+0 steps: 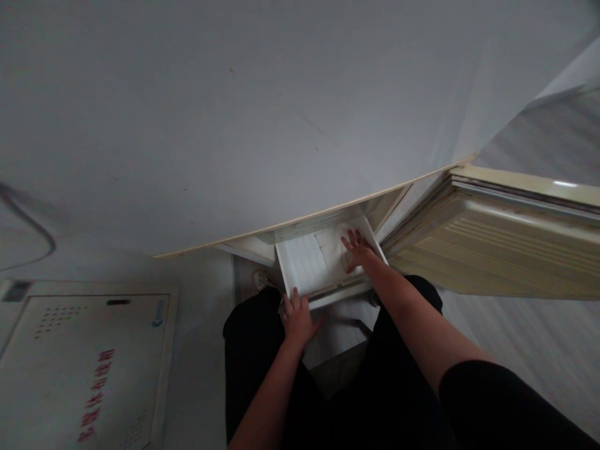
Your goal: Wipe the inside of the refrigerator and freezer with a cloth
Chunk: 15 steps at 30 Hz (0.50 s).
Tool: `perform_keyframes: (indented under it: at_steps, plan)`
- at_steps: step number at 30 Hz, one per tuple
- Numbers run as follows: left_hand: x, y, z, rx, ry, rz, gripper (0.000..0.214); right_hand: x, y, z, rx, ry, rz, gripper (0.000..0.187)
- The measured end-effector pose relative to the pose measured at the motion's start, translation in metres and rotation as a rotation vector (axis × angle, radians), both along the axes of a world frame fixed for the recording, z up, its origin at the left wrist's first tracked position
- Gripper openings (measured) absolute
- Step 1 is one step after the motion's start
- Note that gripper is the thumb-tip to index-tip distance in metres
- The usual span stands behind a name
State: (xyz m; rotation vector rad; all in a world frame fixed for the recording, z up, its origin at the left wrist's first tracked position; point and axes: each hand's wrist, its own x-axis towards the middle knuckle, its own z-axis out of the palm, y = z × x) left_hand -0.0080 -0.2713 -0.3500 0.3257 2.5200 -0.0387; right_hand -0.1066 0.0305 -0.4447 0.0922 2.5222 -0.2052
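Note:
A white drawer (307,262) with a ribbed bottom juts out from an opening below a large pale panel. Over the right part of the drawer's bottom, my right hand (357,251) reaches in with its fingers spread. Whether it touches the bottom I cannot tell; nothing shows in it. At the drawer's front left corner rests my left hand (297,319), its fingers stretched up against the front rim and its thumb apart. The underside of both palms is hidden.
To the right stands an open yellowed door (506,244) with a ridged inner face and dark-edged seal. A pale metal cabinet (89,362) with red writing is at the left. The pale panel (262,125) overhangs the drawer. My knees flank it. A dark cable (32,225) hangs far left.

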Motion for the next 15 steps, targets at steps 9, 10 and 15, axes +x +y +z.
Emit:
perform_keyframes:
  at_steps: [9, 10, 15]
  plan:
    - [-0.001, 0.005, 0.004, -0.001, -0.001, 0.022, 0.078, 0.006, -0.067, 0.022, 0.038, 0.008, 0.148, 0.144]
    - [-0.001, 0.005, 0.004, -0.003, -0.002, 0.026, 0.079, 0.004, -0.078, 0.021, 0.023, 0.012, 0.156, 0.142]
    - [0.001, 0.004, 0.002, 0.013, 0.026, 0.026, 0.081, -0.013, -0.125, 0.011, -0.033, 0.037, 0.149, 0.139]
